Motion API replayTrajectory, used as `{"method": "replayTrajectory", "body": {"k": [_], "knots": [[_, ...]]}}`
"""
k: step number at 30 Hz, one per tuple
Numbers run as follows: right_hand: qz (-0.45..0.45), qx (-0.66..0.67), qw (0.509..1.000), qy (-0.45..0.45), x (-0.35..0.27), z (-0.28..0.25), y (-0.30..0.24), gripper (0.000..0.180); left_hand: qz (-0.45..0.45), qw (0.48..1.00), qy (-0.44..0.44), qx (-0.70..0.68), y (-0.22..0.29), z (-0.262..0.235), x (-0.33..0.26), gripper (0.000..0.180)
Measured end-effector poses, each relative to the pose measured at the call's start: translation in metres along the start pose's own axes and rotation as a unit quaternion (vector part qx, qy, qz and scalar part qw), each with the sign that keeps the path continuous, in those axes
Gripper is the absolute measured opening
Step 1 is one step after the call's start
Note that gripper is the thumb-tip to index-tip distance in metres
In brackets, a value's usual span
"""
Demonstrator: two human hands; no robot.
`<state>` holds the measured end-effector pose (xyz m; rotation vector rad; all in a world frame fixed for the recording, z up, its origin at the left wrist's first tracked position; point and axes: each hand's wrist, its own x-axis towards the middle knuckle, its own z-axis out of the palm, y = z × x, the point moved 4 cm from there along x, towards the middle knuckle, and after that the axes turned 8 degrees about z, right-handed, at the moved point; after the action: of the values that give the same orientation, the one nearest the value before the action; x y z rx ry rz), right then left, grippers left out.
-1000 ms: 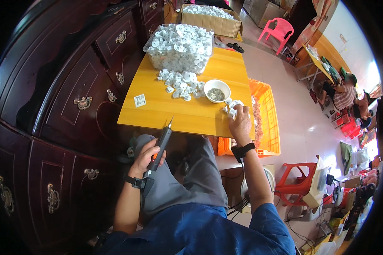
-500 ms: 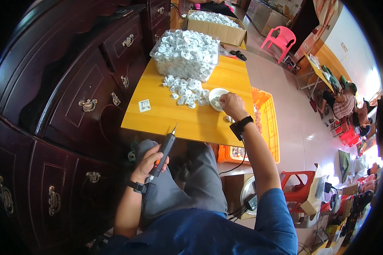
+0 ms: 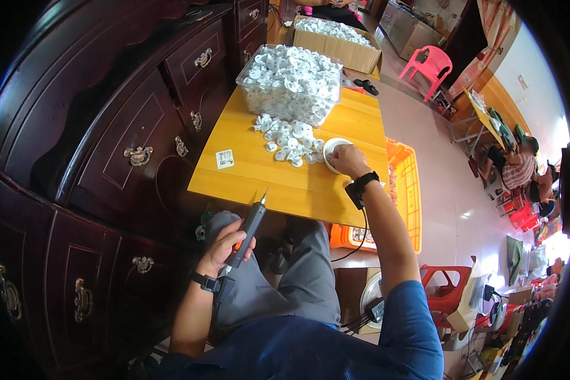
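My left hand (image 3: pixel 225 247) is wrapped round a dark grey electric screwdriver (image 3: pixel 251 223), its thin metal bit pointing up and away from me beyond the table's front edge. Over at the right side of the table, my right hand (image 3: pixel 349 161) reaches into a small white bowl (image 3: pixel 329 147) of tiny metal pieces, likely screws. Its fingers are bent down together, and their tips, with anything between them, are hidden. Left of the bowl lies a loose pile of small white plastic parts (image 3: pixel 289 138). Each wrist wears a black band.
A clear plastic tub (image 3: pixel 250 96) heaped with white parts stands at the back of the yellow table (image 3: pixel 259 183). A printed card (image 3: pixel 225 159) lies at left. Dark drawers (image 3: pixel 117 136) flank the left side; an orange crate (image 3: pixel 410 190) stands right. Other people sit farther off.
My right hand has gone lower into the bowl. The table and everything on it appear shifted slightly right in the picture. The screwdriver stays in my left hand.
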<state>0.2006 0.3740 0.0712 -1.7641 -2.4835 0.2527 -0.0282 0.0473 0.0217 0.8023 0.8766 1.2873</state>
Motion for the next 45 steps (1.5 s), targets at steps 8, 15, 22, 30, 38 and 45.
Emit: {"method": "replayTrajectory", "body": {"k": [8, 15, 22, 30, 38, 45], "knots": [[-0.020, 0.072, 0.996, 0.040, -0.013, -0.012, 0.001, 0.020, -0.002, 1.000, -0.010, -0.008, -0.005, -0.002, 0.001, 0.032], [-0.051, 0.120, 0.987, 0.090, -0.019, -0.016, 0.005, 0.014, -0.008, 1.000, -0.008, -0.010, -0.006, 0.000, 0.002, 0.032], [-0.066, 0.285, 0.939, 0.179, -0.044, -0.030, -0.013, 0.015, -0.008, 1.000, 0.004, -0.001, -0.007, -0.002, -0.002, 0.030], [-0.029, 0.592, 0.797, -0.116, -0.095, 0.036, -0.076, 0.010, -0.009, 1.000, -0.009, 0.006, -0.006, 0.000, 0.001, 0.021], [0.014, 0.705, 0.665, -0.246, -0.113, 0.077, -0.112, 0.006, -0.010, 1.000, -0.022, 0.019, -0.003, 0.003, -0.002, 0.029], [0.049, 0.742, 0.624, -0.240, -0.112, 0.083, -0.118, 0.009, -0.003, 1.000, -0.023, 0.020, -0.004, 0.000, -0.003, 0.030]]}}
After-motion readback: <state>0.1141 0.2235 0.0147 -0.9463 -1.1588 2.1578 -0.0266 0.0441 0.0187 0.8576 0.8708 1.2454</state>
